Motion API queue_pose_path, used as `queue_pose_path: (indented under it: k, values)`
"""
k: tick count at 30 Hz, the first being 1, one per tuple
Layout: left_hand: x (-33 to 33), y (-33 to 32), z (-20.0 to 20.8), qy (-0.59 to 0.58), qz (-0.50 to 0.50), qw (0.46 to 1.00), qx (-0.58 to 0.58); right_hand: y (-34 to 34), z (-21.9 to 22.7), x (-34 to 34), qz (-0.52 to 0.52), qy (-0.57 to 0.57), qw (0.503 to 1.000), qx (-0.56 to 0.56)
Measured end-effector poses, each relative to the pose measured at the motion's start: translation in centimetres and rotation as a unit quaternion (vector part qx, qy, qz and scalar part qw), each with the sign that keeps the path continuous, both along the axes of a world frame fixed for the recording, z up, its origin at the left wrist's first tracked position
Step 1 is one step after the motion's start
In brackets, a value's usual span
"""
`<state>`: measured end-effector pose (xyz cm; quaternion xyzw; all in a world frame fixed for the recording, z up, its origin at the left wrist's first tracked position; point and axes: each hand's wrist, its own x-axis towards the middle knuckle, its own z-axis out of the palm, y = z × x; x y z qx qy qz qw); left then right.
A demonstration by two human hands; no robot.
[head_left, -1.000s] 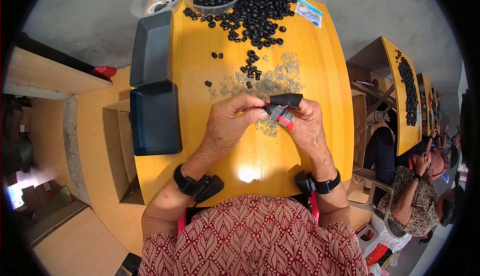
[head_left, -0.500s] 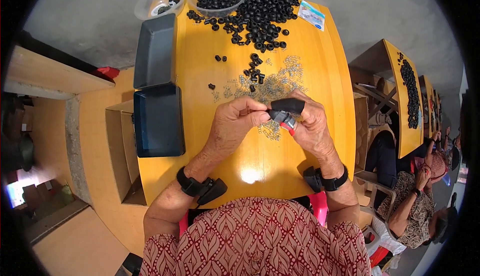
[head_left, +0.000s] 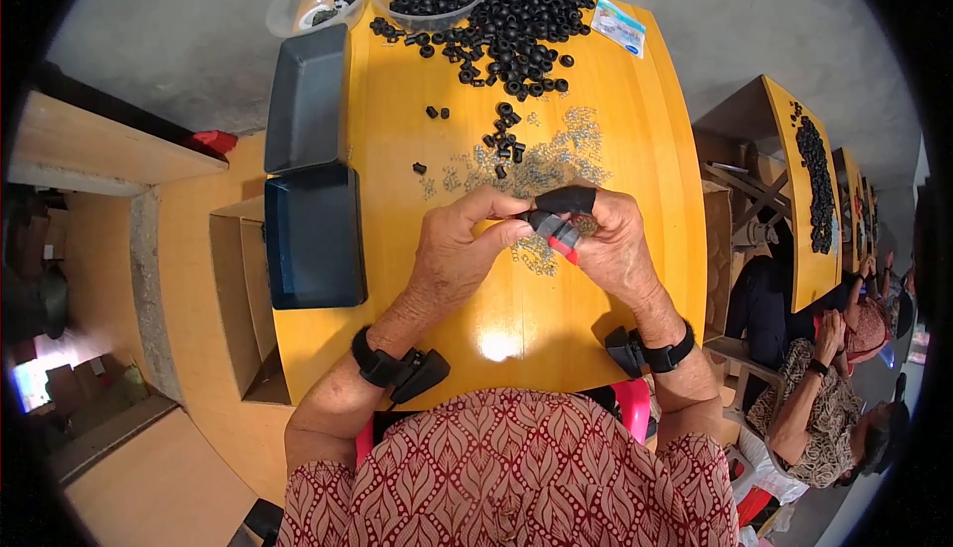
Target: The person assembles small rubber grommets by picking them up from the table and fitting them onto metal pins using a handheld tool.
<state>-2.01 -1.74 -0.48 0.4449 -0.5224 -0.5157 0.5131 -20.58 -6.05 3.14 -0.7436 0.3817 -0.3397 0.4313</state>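
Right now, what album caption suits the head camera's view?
Left hand beside the right hand's black finger covers, above a yellow table with black ring-shaped parts and tiny silvery pieces.

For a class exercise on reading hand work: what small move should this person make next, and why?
Probably a gentle press of the left hand toward the right hand, before either reaches for the loose black parts: the left thumb and forefinger pinch right by the right hand's covered fingertips, though what they pinch is too small to make out.

Left hand (head_left: 457, 249) and right hand (head_left: 620, 249) meet at the fingertips (anything between is too small to tell); beyond the grip, silvery bits (head_left: 579, 140), then heaped black parts (head_left: 526, 26).
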Motion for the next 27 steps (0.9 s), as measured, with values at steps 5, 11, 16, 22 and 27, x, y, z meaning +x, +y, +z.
queue_pose_path:
  k: [5,11,16,22,27]
  values:
    - [-0.2,0.2,-0.1,0.100,-0.008,0.995,0.023,0.2,0.5,0.1,0.001,-0.002,1.000,-0.021]
    - [-0.3,0.0,-1.0,0.159,-0.013,0.985,0.070,1.0,-0.3,0.2,-0.024,0.014,0.997,-0.068]
    - [-0.5,-0.1,-1.1,0.238,0.001,0.966,0.099,2.3,-0.9,1.5,-0.055,0.047,0.987,-0.144]
    - [-0.2,-0.3,-0.8,0.195,-0.005,0.972,0.131,2.8,-1.4,2.4,-0.111,0.090,0.966,-0.216]
    - [1.0,-0.6,-0.5,0.113,-0.023,0.983,0.143,2.9,-1.3,2.6,-0.105,0.146,0.948,-0.262]
